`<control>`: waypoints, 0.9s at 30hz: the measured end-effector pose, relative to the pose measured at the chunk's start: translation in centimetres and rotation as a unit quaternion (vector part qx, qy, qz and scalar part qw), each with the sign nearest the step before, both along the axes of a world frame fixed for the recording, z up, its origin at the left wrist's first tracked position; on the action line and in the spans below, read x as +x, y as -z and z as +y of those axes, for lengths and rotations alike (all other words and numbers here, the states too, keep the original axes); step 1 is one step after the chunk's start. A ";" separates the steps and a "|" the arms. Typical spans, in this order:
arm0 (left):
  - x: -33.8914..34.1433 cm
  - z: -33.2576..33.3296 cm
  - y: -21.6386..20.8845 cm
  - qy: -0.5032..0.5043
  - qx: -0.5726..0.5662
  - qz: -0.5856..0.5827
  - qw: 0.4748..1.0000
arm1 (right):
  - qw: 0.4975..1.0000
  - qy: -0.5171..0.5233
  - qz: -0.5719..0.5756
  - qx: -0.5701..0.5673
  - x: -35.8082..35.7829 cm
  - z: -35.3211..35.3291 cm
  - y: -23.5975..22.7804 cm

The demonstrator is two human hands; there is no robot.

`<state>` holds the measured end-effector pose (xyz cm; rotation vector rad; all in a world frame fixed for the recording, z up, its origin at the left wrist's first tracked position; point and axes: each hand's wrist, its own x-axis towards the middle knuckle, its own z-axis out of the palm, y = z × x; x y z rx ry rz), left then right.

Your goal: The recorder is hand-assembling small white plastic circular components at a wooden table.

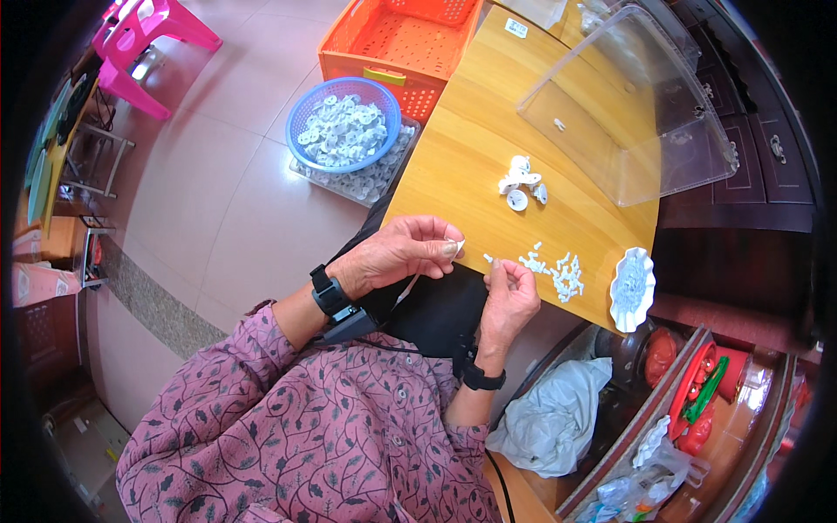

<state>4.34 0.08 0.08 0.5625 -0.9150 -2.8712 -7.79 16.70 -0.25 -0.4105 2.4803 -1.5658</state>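
My left hand [397,253] pinching small white plastic disc [459,247]; right hand [510,292] pinching tiny white plastic piece [488,258], both at wooden desk [462,148] near edge.

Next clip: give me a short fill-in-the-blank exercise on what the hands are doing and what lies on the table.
1. The left hand pinches a small ____ part between its fingertips.
2. The round basket full of white discs on the floor is ____ in colour.
3. The right hand holds a tiny piece at the edge of the ____ table.
4. The loose small white pieces lie between the right hand and a scalloped white ____.

Missing words: white; blue; wooden; dish
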 end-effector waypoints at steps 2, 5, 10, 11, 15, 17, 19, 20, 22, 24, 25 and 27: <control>0.0 0.0 0.3 0.000 -0.011 0.000 1.000 | 1.000 0.003 -0.006 -0.011 0.0 0.0 0.2; 0.0 0.0 0.6 -0.004 -0.010 0.000 1.000 | 0.999 0.005 -0.022 -0.029 0.1 -0.1 0.0; -0.1 -0.1 1.0 -0.010 0.020 0.026 0.999 | 0.999 -0.003 -0.031 -0.043 0.4 -0.4 -0.6; -0.1 -0.1 0.9 -0.013 0.026 0.030 0.999 | 0.998 -0.002 -0.039 -0.049 0.5 -0.4 -0.7; -0.1 0.0 0.6 -0.020 0.048 0.035 0.998 | 0.996 0.001 -0.062 -0.063 0.6 -0.6 -0.5; 0.0 -0.2 0.7 -0.016 0.049 0.044 0.998 | 0.996 0.001 -0.068 -0.066 0.8 -0.7 -0.8; -0.1 -0.2 0.9 -0.011 0.050 0.054 0.997 | 0.995 0.001 -0.073 -0.070 1.0 -0.8 -1.1; -0.1 -0.1 1.0 -0.014 0.052 0.052 0.997 | 0.994 -0.003 -0.075 -0.077 1.0 -0.8 -1.2; -0.1 -0.1 1.2 -0.017 0.054 0.050 0.997 | 0.993 -0.009 -0.077 -0.084 1.2 -1.0 -1.5; -0.1 0.0 1.2 -0.018 0.055 0.059 0.997 | 0.992 -0.004 -0.087 -0.096 1.4 -1.2 -1.8; -0.1 0.0 1.2 -0.019 0.054 0.059 0.997 | 0.992 -0.005 -0.087 -0.096 1.5 -1.2 -2.0; -0.1 0.0 1.3 -0.018 0.074 0.072 0.994 | 0.994 -0.015 -0.055 -0.093 1.7 -1.2 -2.2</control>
